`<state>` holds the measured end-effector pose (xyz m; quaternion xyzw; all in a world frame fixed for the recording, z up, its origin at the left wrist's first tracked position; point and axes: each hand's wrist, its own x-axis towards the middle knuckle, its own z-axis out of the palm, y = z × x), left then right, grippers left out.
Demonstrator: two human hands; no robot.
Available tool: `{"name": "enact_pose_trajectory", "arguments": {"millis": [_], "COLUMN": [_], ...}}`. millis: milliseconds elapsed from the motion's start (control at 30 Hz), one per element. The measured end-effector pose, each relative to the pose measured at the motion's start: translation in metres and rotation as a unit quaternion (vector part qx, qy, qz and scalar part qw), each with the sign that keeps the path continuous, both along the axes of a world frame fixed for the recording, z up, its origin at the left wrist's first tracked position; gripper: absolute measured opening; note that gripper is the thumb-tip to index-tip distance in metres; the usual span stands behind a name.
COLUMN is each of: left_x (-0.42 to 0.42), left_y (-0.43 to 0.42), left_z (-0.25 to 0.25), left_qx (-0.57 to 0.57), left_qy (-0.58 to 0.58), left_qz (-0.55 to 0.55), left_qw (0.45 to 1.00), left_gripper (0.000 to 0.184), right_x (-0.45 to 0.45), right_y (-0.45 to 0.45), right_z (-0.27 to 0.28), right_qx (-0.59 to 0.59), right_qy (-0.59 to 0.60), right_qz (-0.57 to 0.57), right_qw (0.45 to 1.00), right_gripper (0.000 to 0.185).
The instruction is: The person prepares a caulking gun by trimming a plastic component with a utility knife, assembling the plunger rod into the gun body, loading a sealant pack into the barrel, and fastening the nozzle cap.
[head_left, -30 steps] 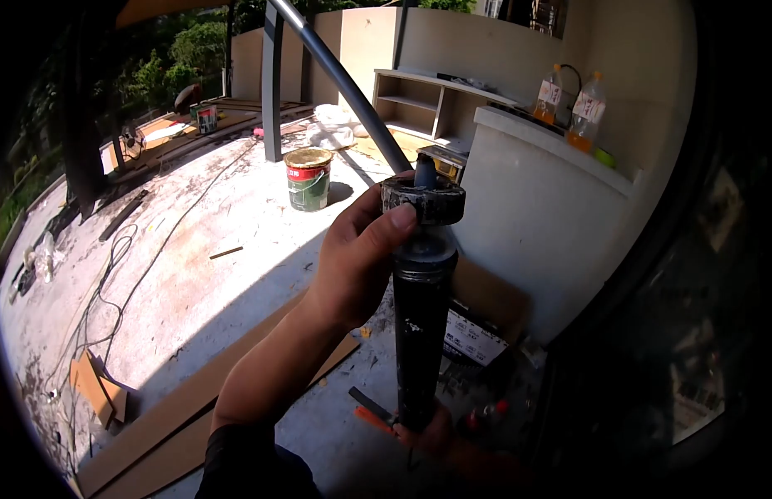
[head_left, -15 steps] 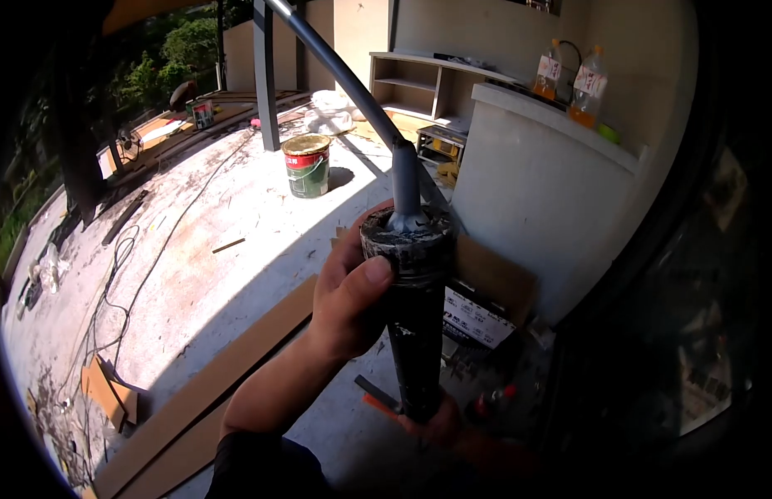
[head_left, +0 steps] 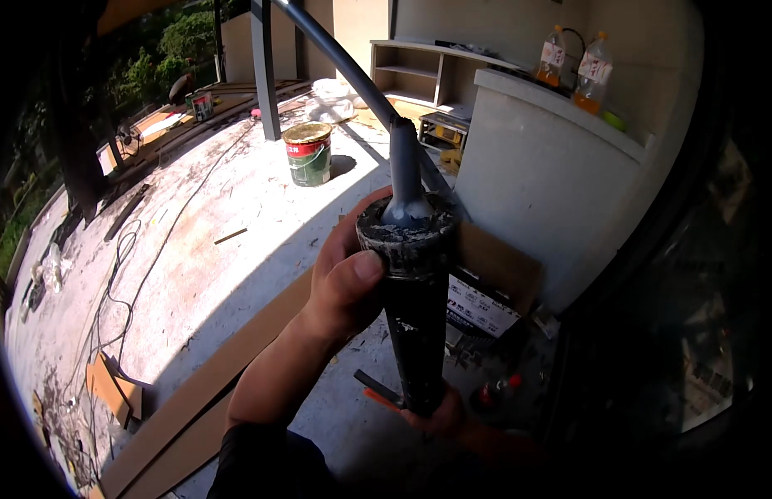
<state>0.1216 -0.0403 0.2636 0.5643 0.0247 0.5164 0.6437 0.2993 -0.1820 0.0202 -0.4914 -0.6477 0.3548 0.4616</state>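
A black, sealant-smeared caulking gun (head_left: 417, 320) stands nearly upright before me, its grey nozzle (head_left: 406, 170) pointing up and away. My left hand (head_left: 346, 279) is wrapped round its front end, thumb against the ring-shaped cap. Lower down, my right hand (head_left: 440, 416) is closed about the rear end, partly in shadow, beside a dark and orange lever-like part (head_left: 379, 389). A dark grey bar (head_left: 340, 62) slants down to the nozzle tip; I cannot tell whether they touch.
Long brown boards (head_left: 207, 382) lie at lower left. An open cardboard box (head_left: 494, 283) and a red-capped bottle (head_left: 498, 389) are at right. Beyond stand a paint bucket (head_left: 308, 158), a post (head_left: 266, 75) and a white counter (head_left: 535, 166) with orange drink bottles (head_left: 592, 79). Cables (head_left: 120, 274) trail across the floor.
The view has shifted slightly, with the bucket and counter now a little higher. The gun's front end appears a little lower and further left. Both hands keep their hold.
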Motion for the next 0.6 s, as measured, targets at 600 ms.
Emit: {"name": "enact_pose_trajectory", "arguments": {"millis": [600], "left_x": [-0.008], "left_y": [-0.006], "left_z": [0.009], "left_qx": [0.03], "left_qy": [0.033], "left_qz": [0.154], "left_qw": [0.987], "left_gripper": [0.097], "right_x": [-0.015], "right_y": [-0.006], "right_z": [0.003], "right_qx": [0.032], "right_qy": [0.01], "right_qz": [-0.107], "right_qw": [0.994], "right_gripper": [0.067]}}
